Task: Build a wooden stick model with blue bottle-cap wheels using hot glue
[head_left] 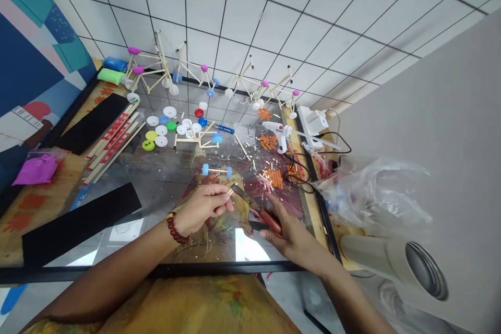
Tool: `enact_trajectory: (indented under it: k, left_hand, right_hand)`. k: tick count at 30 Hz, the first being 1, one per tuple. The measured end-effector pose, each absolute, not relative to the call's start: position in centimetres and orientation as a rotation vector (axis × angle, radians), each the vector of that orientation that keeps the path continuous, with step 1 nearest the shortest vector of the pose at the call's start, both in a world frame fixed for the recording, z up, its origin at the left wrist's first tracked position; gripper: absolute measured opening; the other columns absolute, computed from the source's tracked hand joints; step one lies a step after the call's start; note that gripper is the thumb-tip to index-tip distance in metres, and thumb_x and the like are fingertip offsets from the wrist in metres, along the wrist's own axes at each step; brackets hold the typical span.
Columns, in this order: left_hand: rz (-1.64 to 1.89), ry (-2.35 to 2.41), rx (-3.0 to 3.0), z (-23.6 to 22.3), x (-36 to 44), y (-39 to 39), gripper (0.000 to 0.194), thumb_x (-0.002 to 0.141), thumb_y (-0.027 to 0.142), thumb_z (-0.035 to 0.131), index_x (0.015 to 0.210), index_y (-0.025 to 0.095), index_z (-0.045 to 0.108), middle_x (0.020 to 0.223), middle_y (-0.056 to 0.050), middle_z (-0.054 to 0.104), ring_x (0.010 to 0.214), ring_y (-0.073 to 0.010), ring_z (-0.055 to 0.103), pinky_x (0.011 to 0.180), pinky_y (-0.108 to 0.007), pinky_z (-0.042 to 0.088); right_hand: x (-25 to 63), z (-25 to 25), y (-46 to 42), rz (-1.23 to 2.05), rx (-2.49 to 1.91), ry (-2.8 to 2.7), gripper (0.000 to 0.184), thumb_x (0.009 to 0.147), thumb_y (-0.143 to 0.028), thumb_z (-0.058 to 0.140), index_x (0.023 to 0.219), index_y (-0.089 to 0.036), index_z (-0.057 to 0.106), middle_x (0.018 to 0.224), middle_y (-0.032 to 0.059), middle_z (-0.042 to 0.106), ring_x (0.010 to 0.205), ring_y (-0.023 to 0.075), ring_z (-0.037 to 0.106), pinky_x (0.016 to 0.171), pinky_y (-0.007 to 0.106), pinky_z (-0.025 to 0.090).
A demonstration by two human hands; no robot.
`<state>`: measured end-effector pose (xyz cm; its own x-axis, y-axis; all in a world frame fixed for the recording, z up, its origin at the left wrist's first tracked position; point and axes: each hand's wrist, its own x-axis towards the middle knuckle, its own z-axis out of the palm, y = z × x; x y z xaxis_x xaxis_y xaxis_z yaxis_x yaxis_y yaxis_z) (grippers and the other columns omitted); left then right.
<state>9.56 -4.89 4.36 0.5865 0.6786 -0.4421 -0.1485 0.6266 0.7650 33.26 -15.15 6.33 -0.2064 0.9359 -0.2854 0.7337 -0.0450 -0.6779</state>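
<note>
Yellow cloth (188,308) is lying over the person's lap, and a black table frame (156,270) is running just past it. Above that, the work in hand is snipping small bits of stick. L hand (203,209) is curled shut, pinching a small wooden stick (229,195) w/ its fingertips, and a red bead bracelet (177,227) is sitting on that wrist. R hand (289,235) is gripping red-handled cutters (270,219), and their metal nose is pointing at the stick, just beside it. I can't tell how wide the jaws are opening.

Wood chips (266,180) are lying all over the glass near the R hand. A stick axle w/ blue cap wheels (216,169) is sitting just past the L hand. Past that, white and colored bottle caps (161,130) are lying in a loose bunch, and a white glue gun (276,133) is lying on its side. Stick models w/ caps (156,68) are standing at the back.
</note>
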Motion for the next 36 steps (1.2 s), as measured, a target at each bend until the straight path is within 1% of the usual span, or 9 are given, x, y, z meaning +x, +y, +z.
enact_trajectory:
  k: [3, 6, 8, 12, 15, 19, 23, 26, 36]
  left_hand:
    - [0.563, 0.842, 0.773, 4.4, 9.7, -5.0, 0.036, 0.074, 0.046, 0.075, 0.079, 0.011, 0.069, 0.061, -0.004, 0.064, 0.042, -0.0034, 0.035, 0.045, -0.021, 0.018]
    - [0.587, 0.866, 0.755, 4.3, 9.8, -4.8, 0.034, 0.074, 0.043, 0.076, 0.079, 0.010, 0.068, 0.056, -0.002, 0.061, 0.040, -0.0023, 0.031, 0.045, -0.021, 0.016]
    - [0.587, 0.856, 0.726, 4.2, 9.7, -4.7, 0.033, 0.074, 0.041, 0.076, 0.081, 0.010, 0.068, 0.056, -0.001, 0.060, 0.039, -0.0019, 0.031, 0.044, -0.020, 0.015]
    - [0.563, 0.814, 0.666, 4.1, 9.5, -4.7, 0.034, 0.074, 0.040, 0.077, 0.083, 0.008, 0.069, 0.059, -0.003, 0.062, 0.038, -0.0024, 0.035, 0.040, -0.018, 0.017]
    - [0.577, 0.817, 0.571, 4.1, 9.5, -4.7, 0.027, 0.076, 0.032, 0.078, 0.084, 0.008, 0.070, 0.063, -0.005, 0.065, 0.044, -0.0062, 0.049, 0.042, -0.018, 0.032]
    - [0.725, 0.789, 0.355, 4.2, 9.6, -4.4, 0.013, 0.079, 0.018, 0.075, 0.086, 0.009, 0.069, 0.067, -0.004, 0.065, 0.053, -0.0075, 0.057, 0.051, -0.017, 0.045]
    - [0.791, 0.727, 0.130, 4.5, 9.7, -4.0, 0.002, 0.085, 0.008, 0.067, 0.086, 0.009, 0.065, 0.070, -0.003, 0.063, 0.054, -0.0055, 0.057, 0.054, -0.015, 0.049]
    - [0.781, 0.726, 0.021, 4.7, 9.9, -4.2, 0.007, 0.088, 0.004, 0.061, 0.085, 0.010, 0.064, 0.070, -0.003, 0.062, 0.055, -0.0050, 0.057, 0.053, -0.013, 0.050]
    - [0.792, 0.695, -0.014, 5.1, 10.1, -4.9, 0.013, 0.086, 0.003, 0.062, 0.077, 0.012, 0.059, 0.065, 0.000, 0.060, 0.051, -0.0058, 0.058, 0.049, -0.013, 0.049]
  right_hand:
    - [33.0, 6.4, -14.4, 1.115, -1.811, -1.977, 0.045, 0.095, -0.045, 0.054, 0.131, -0.018, 0.054, 0.115, 0.0126, 0.070, 0.100, 0.0266, 0.069, 0.085, 0.039, 0.054]
    - [32.5, 6.2, -13.9, 1.117, -1.808, -1.957, 0.041, 0.096, -0.046, 0.051, 0.124, -0.017, 0.059, 0.105, 0.0103, 0.072, 0.087, 0.0233, 0.069, 0.077, 0.035, 0.054]
    - [32.3, 6.2, -13.7, 1.186, -1.782, -1.918, 0.042, 0.096, -0.048, 0.051, 0.125, -0.018, 0.059, 0.106, 0.0094, 0.072, 0.088, 0.0228, 0.068, 0.078, 0.034, 0.054]
    - [32.5, 6.5, -13.8, 1.298, -1.766, -1.838, 0.050, 0.095, -0.050, 0.052, 0.135, -0.021, 0.054, 0.124, 0.0106, 0.067, 0.111, 0.0278, 0.064, 0.093, 0.040, 0.052]
    - [32.6, 6.0, -14.2, 1.284, -1.789, -1.761, 0.050, 0.093, -0.051, 0.055, 0.133, -0.022, 0.054, 0.129, 0.0106, 0.064, 0.117, 0.0291, 0.061, 0.098, 0.043, 0.049]
    - [31.1, 3.9, -14.9, 1.149, -1.791, -1.492, 0.048, 0.088, -0.051, 0.062, 0.126, -0.023, 0.051, 0.120, 0.0077, 0.065, 0.108, 0.0247, 0.064, 0.094, 0.039, 0.052]
    - [27.7, 2.2, -14.7, 0.928, -1.750, -1.359, 0.070, 0.068, -0.052, 0.082, 0.121, -0.023, 0.048, 0.109, 0.0056, 0.065, 0.098, 0.0236, 0.065, 0.086, 0.037, 0.055]
    - [25.5, 2.1, -14.0, 0.816, -1.757, -1.417, 0.076, 0.061, -0.053, 0.087, 0.118, -0.022, 0.048, 0.107, 0.0063, 0.065, 0.094, 0.0245, 0.064, 0.084, 0.039, 0.054]
    - [24.0, 1.8, -12.8, 0.821, -1.693, -1.480, 0.066, 0.072, -0.049, 0.079, 0.122, -0.019, 0.048, 0.110, 0.0095, 0.066, 0.097, 0.0257, 0.064, 0.087, 0.040, 0.052]
